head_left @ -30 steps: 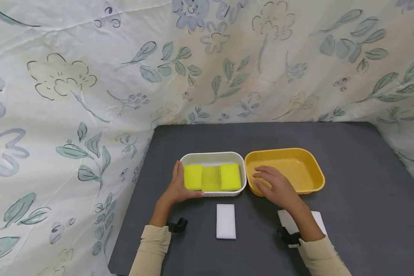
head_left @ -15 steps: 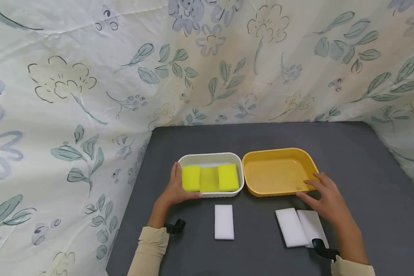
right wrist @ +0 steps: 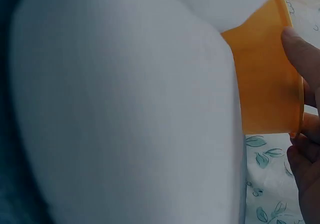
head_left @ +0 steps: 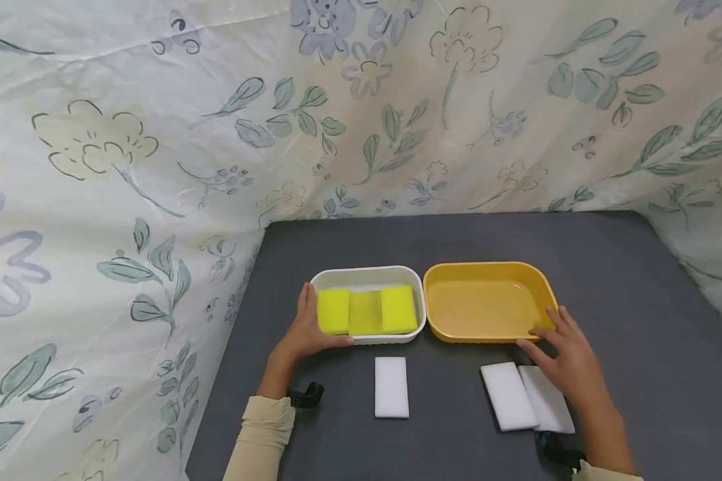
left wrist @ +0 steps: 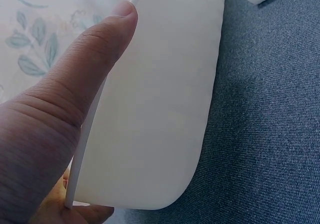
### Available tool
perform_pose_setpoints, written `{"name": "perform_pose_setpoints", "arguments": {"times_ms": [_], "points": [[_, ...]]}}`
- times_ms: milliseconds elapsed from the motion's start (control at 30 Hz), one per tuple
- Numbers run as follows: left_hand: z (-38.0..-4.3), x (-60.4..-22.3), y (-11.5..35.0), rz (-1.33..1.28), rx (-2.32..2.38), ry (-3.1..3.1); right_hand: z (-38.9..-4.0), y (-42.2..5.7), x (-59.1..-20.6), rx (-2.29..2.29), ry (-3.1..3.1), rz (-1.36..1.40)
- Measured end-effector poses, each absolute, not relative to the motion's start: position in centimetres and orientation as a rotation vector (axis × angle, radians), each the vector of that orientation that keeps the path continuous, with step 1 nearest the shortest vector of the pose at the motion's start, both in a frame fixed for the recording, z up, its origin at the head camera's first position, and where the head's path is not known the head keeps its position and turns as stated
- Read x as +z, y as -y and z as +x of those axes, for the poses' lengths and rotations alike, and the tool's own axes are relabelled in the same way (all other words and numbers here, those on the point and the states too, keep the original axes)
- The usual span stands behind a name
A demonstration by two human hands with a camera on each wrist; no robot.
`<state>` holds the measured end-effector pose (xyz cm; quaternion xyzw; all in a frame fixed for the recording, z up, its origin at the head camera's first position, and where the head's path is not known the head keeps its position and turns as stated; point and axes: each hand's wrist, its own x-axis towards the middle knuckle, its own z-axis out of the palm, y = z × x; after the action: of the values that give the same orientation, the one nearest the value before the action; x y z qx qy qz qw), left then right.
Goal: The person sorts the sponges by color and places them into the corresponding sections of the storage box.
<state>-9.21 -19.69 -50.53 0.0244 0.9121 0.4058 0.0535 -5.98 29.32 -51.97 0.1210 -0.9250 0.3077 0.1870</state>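
Note:
My left hand (head_left: 309, 329) holds the near left corner of a white plastic tray (head_left: 370, 271). Its thumb lies along the front rim and its fingers wrap the left end, as the left wrist view also shows. Three yellow sponge blocks (head_left: 366, 312) lie side by side in that tray. At the near right corner of a yellow plastic tray (head_left: 487, 300), my right hand (head_left: 568, 357) grips the rim, thumb in front and fingers at the right end. In the right wrist view the thumb presses the rim of the yellow tray (right wrist: 267, 74).
A white sponge block (head_left: 391, 387) lies in front of the white tray. Two more, a left white block (head_left: 508, 396) and a right white block (head_left: 547, 401), overlap near my right wrist. The dark grey table (head_left: 457, 237) meets a floral cloth (head_left: 361, 120) behind.
My right hand has moved right, from over the yellow tray's left part to its near right corner, uncovering the white blocks. The yellow tray has turned slightly straighter. My left hand stays put.

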Motion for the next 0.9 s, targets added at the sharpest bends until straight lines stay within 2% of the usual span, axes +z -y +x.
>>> {"name": "perform_pose_setpoints", "arguments": {"times_ms": [433,600,700,900], "points": [[-8.6,-50.8,19.5,0.122,1.264,-2.805,-5.5,-29.2,-52.2,0.855,2.575,0.321],[-7.8,-50.5,19.0,0.143,1.068,-2.968,-5.5,-29.1,-52.0,0.870,2.569,0.305],[-6.2,-50.1,17.6,0.296,1.009,-3.162,-5.5,-29.0,-52.0,0.878,2.572,0.290],[-1.5,-50.5,13.2,0.924,1.197,-3.156,-5.5,-29.1,-52.3,0.898,2.585,0.261]]}}
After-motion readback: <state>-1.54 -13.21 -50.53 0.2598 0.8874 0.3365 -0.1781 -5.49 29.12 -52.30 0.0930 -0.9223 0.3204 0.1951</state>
